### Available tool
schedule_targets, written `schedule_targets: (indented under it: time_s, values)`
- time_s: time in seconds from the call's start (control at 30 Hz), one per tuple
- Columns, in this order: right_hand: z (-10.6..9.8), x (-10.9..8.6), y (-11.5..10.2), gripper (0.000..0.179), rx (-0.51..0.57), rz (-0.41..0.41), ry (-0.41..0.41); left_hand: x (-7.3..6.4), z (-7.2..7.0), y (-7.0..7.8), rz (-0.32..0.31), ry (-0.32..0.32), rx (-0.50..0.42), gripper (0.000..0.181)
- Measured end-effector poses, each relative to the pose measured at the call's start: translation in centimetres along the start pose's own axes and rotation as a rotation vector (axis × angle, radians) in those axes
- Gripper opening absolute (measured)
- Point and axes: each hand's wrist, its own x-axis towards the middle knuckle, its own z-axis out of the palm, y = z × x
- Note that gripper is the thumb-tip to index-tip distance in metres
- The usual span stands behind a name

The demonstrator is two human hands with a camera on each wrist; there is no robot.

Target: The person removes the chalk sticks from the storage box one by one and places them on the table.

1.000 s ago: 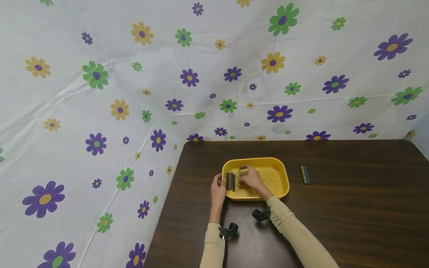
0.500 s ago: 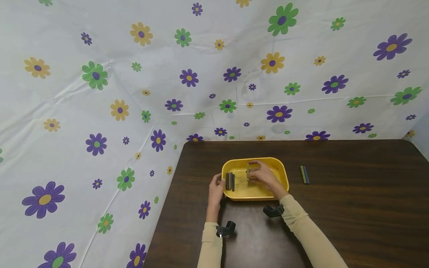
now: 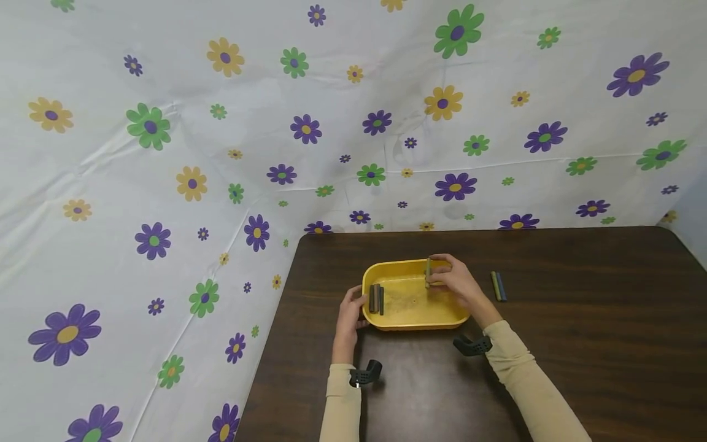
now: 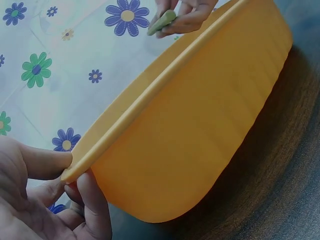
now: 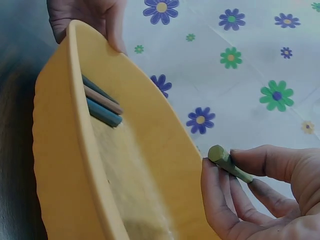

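My left hand (image 3: 349, 312) pinches the left end of the yellow plastic tray (image 3: 420, 310), thumb over the rim and fingers beneath it in the left wrist view. Over the tray's right half, my right hand (image 3: 459, 281) holds a green chalk stick (image 5: 225, 161) between thumb and fingertips, lifted off the tray floor. Three chalk sticks lie side by side inside the tray's left end: a blue one (image 5: 104, 113), a brownish one (image 5: 103, 99) and a dark greenish one (image 5: 99, 89).
On the dark wooden table (image 3: 580, 331), right of the tray, a yellow-green chalk stick (image 3: 494, 286) and a blue chalk stick (image 3: 501, 286) lie together. A flowered white sheet (image 3: 331, 37) covers the walls behind and to the left.
My right hand has moved right and up across the tray, carrying the green chalk stick away from the other sticks. The left hand keeps its grip on the rim.
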Motion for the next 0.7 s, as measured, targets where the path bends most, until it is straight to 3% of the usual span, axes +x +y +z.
schedule_targets:
  time_s: [0.7]
  values:
    - [-4.2, -2.2, -0.7, 0.067, 0.027, -0.022, 0.022, 0.1, -0.2, 0.1, -0.014, -0.036, -0.031, 0.038]
